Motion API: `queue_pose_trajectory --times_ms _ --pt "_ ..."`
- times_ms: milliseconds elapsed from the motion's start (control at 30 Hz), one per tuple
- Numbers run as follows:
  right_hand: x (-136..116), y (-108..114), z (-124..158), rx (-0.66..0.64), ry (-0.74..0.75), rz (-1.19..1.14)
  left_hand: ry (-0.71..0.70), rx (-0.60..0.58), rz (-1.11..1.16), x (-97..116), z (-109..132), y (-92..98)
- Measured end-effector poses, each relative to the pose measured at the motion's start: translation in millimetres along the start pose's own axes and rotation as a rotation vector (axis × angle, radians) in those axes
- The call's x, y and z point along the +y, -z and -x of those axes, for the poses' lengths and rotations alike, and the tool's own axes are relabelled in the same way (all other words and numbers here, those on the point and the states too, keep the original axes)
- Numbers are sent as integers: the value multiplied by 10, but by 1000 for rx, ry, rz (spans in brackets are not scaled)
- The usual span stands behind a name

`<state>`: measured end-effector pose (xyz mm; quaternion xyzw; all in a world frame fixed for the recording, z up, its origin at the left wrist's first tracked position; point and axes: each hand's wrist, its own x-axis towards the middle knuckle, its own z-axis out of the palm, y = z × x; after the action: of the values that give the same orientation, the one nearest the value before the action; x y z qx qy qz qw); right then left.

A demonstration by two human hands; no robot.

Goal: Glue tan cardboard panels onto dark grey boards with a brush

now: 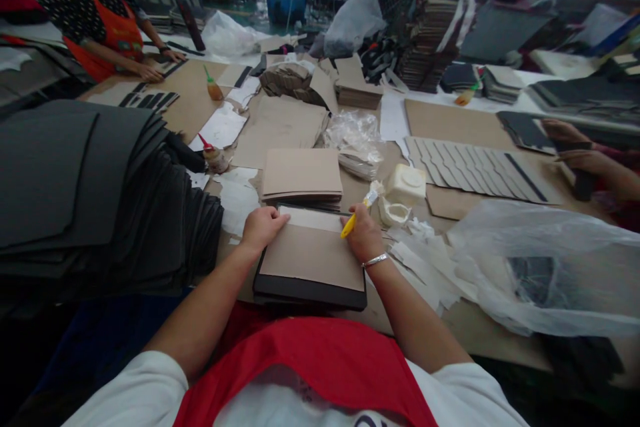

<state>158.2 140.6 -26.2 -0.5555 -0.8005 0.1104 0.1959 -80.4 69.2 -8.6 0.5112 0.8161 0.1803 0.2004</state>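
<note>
A tan cardboard sheet (314, 253) lies on black sheets (307, 290) in front of me, a paler strip (320, 219) across its far edge. My left hand (263, 228) grips the far left corner, thumb on top and fingers curled. My right hand (365, 235) holds a yellow-handled brush (353, 220), bristles pointing away from me, while its fingers rest at the sheet's far right corner. Just beyond is a stack of tan cardboard (301, 173). To the right of the brush stand a cut-open white plastic container (395, 211) and a cream-coloured block-shaped container (407, 181).
A tall pile of dark sheets (75, 180) crowds the left. A red-tipped glue bottle (215, 157) stands beyond it. Clear plastic bags (550, 260) lie at right. A co-worker's hands (575, 147) work beside overlapping grey pieces (470, 167); another person in an orange apron (113, 33) works far left.
</note>
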Motion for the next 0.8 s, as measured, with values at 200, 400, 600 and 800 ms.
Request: queue_pose_trajectory --times_ms 200,400,600,800 --pt "-65 56 124 161 210 70 -340 293 -342 91 188 -14" --pt "-214 4 279 -120 623 -25 -811 -54 -495 100 147 -109" --pt "194 198 368 62 522 120 -655 111 -515 -174 742 816" --pt "-187 453 321 254 551 -51 -300 822 -486 -875 1446 2210"
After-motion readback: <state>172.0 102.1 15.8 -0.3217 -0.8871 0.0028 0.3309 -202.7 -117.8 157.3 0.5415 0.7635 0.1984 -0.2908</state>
